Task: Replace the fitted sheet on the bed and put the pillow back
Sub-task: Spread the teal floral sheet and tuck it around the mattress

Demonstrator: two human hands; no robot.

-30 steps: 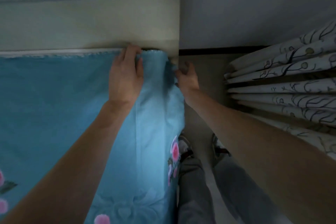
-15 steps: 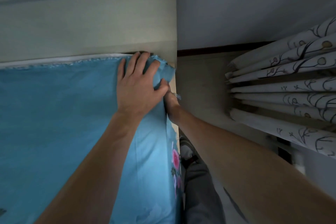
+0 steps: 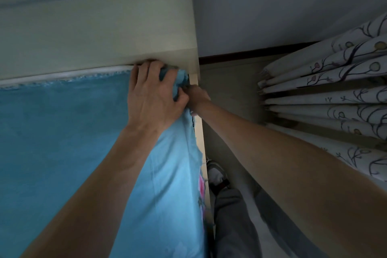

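Blue fitted sheet [image 3: 62, 142] covers the mattress across the left half of the frame, its top edge running along a white strip just under the pale headboard [image 3: 94, 27]. Pink flower print shows on the part that hangs down the bed's right side, near the lower centre.

My left hand [image 3: 150, 98] sits at the sheet's upper right corner, right of centre and in the upper half of the frame. Its fingers curl over a bunched wad of the blue cloth, pinching it against the meeting of mattress and headboard, with the thumb pressed along the bed's edge. The fingertips are tucked into the gap under the headboard, and I cannot see them fully.

My right hand [image 3: 196, 96] reaches in from the lower right and meets the same corner from the side, just beside my left thumb. It touches the crumpled cloth there, but its fingers are hidden behind the fabric and my left hand, so I cannot tell whether they grip or only press.

Below my right forearm, at the lower centre, my grey trouser legs [image 3: 232, 222] and one shoe [image 3: 216, 176] stand on the floor beside the bed. Folded patterned curtains [image 3: 335, 98] fill the right edge, under a plain grey wall [image 3: 282, 6].
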